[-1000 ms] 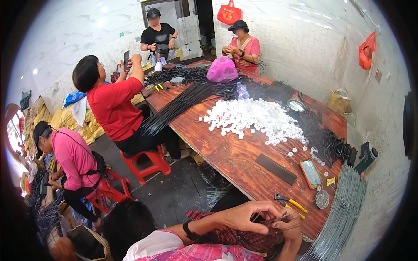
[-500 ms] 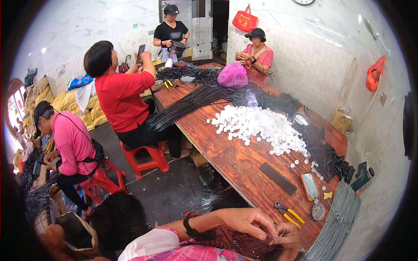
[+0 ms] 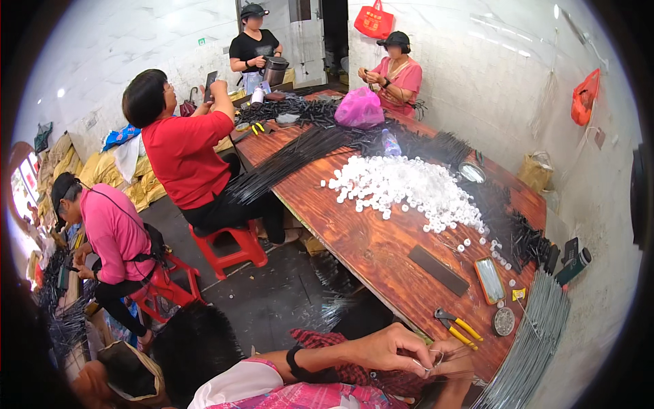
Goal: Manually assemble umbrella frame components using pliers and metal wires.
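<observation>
At the near edge of the table, my left hand (image 3: 394,351) is closed, thumb and fingertips pinching a thin shiny wire (image 3: 428,369). My right hand (image 3: 455,368) meets it from the right, its fingers closed about the same strand; some of them are blurred or hidden. Both hands are over a dark red checked cloth (image 3: 323,339) on my lap. Just beyond my hands lie cutting pliers with yellow handles (image 3: 470,330). To their right sits a round tin (image 3: 503,321) of small pieces.
A heap of white ring-shaped beads (image 3: 409,187) covers mid-table (image 3: 354,235). Nearer lie a dark flat bar (image 3: 438,270), an orange-rimmed box (image 3: 490,279) and a bundle of grey wires (image 3: 535,337). Black rods (image 3: 289,163) overhang the left edge. Several people work around; one in red (image 3: 180,153) raises a phone.
The view has shifted slightly. My left fingertips have turned down into a tighter pinch, and the shiny strand between my hands shows more plainly. Things on the table stay put.
</observation>
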Demonstrator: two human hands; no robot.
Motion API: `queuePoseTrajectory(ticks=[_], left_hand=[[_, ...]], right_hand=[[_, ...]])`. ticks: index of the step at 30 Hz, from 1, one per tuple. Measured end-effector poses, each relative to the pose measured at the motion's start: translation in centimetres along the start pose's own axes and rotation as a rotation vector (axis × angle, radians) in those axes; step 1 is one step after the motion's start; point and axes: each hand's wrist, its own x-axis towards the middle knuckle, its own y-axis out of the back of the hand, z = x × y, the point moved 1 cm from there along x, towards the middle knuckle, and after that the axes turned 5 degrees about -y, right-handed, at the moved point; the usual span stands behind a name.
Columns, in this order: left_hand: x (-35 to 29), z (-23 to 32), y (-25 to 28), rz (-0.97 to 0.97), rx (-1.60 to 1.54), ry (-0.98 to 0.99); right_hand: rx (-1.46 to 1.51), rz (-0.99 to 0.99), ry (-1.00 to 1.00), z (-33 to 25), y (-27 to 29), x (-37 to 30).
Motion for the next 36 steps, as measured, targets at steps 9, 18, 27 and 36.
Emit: queuePoseTrajectory(ticks=[9, 18, 27, 36], left_hand=[[-0.7, -0.5, 0.4, 0.139, 0.014, 0.158], [-0.5, -0.5, 0.4, 0.198, 0.207, 0.107], [0.7, -1.3, 1.2, 0.126, 0.13, 0.099], [2.2, -4.3, 3.8, 0.286, 0.176, 0.181]], right_hand=[[-0.127, 0.136, 0.058, 1.0, -0.2, 0.1], [0.004, 0.202, 0.066, 0.1, -1.8, 0.2], [0.009, 0.155, 0.126, 0.9, -0.4, 0.4], [0.123, 0.192, 0.105, 2.1, 2.3, 4.2]])
